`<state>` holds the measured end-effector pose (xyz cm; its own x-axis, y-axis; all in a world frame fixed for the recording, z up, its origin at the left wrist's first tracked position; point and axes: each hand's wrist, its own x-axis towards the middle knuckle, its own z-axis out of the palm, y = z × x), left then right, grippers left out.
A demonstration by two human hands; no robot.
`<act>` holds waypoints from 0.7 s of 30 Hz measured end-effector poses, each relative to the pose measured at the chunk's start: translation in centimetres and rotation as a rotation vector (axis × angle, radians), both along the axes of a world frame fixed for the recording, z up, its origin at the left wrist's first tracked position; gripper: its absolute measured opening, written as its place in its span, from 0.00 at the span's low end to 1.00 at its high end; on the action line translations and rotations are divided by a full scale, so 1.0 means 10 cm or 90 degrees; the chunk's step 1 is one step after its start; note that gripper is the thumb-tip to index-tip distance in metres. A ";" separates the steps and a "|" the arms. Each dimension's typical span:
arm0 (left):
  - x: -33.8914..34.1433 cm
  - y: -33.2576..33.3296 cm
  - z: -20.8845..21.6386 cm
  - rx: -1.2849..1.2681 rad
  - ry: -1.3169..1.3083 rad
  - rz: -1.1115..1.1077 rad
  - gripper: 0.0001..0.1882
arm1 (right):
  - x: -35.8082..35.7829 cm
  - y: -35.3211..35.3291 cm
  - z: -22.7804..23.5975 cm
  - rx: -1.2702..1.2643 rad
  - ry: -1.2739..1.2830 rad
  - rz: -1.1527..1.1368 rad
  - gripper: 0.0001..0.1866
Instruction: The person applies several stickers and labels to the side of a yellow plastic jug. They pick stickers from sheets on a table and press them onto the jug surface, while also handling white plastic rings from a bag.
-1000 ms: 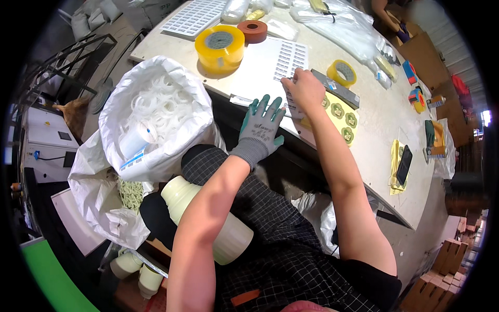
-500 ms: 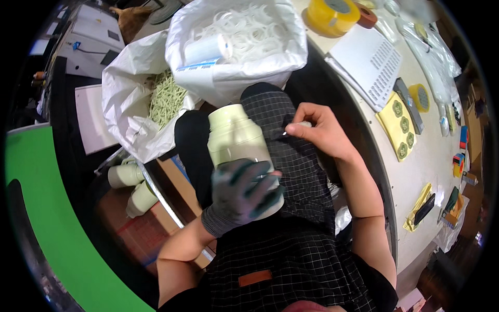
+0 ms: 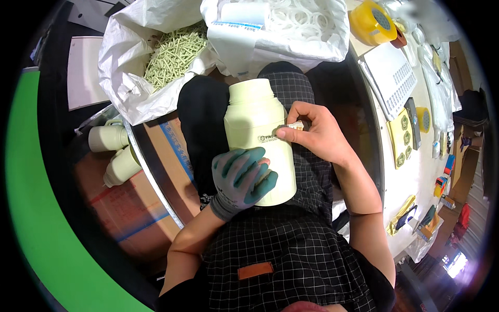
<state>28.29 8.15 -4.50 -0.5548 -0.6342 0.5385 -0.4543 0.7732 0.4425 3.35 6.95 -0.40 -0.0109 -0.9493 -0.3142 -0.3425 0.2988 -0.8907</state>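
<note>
- The left hand (image 3: pixel 240 179), in a grey and teal glove, lies half-curled over the lower left side of the pale green bottle (image 3: pixel 273 147); how firmly it grips cannot be told from above.
- The right hand (image 3: pixel 319 134), bare, pinches a small pale piece (image 3: pixel 296 126) between thumb and fingers, its thumb at the right end of a dark marking (image 3: pixel 266 138) on the bottle.
- The bottle lies on the person's lap, between the hands. If the left hand only rests there, a sideways push by the right thumb could roll it on the cloth.
- The marking could smear, crease or end up crooked, should the thumb drag across it or the bottle turn beneath it.
- The bottle's long axis runs from the person's body outward, leaning slightly left; its neck points away beyond both hands, its base toward the apron (image 3: pixel 255 239).
- Left of the left hand, well apart, lie two more pale bottles (image 3: pixel 106 138) (image 3: pixel 122 166).
- Beyond the left hand, a white sack (image 3: pixel 122 57) holds pale green sticks (image 3: pixel 176 54); next to it, another bag (image 3: pixel 249 54) holds clear rings (image 3: pixel 306 23).
- Past the right hand, the table (image 3: pixel 371 109) bears a yellow sticker sheet (image 3: pixel 400 138), printed sheets (image 3: pixel 387 78) and, farther out, a large tape roll (image 3: pixel 371 23).
</note>
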 end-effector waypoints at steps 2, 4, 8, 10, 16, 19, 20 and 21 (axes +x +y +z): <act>0.00 -0.01 -0.01 -0.005 0.004 -0.002 0.17 | 0.01 -0.01 0.00 0.004 0.010 0.001 0.19; -0.01 -0.03 -0.01 -0.009 0.008 -0.009 0.17 | 0.02 -0.01 0.00 0.004 0.024 -0.001 0.19; 0.00 -0.03 -0.01 0.014 0.031 -0.008 0.19 | 0.02 0.00 0.04 0.027 0.005 0.000 0.17; 0.02 -0.04 -0.02 0.031 0.044 -0.006 0.22 | 0.03 0.00 0.03 0.007 0.039 -0.002 0.21; 0.05 -0.06 -0.10 0.003 0.064 -0.004 0.23 | 0.04 -0.04 0.07 0.013 0.079 0.019 0.23; 0.04 -0.06 -0.11 -0.016 0.052 -0.020 0.26 | 0.02 -0.03 0.06 0.016 0.081 0.016 0.23; 0.04 -0.06 -0.10 -0.031 0.040 -0.030 0.27 | 0.02 -0.03 0.07 0.017 0.085 0.017 0.23; 0.04 -0.06 -0.08 -0.047 0.028 -0.040 0.29 | 0.02 -0.04 0.09 0.019 0.089 0.017 0.23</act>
<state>28.67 7.57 -5.34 -0.5666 -0.5571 0.6072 -0.3850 0.8304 0.4026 3.54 6.58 0.52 -0.0308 -0.9402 -0.3393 -0.4704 0.3131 -0.8250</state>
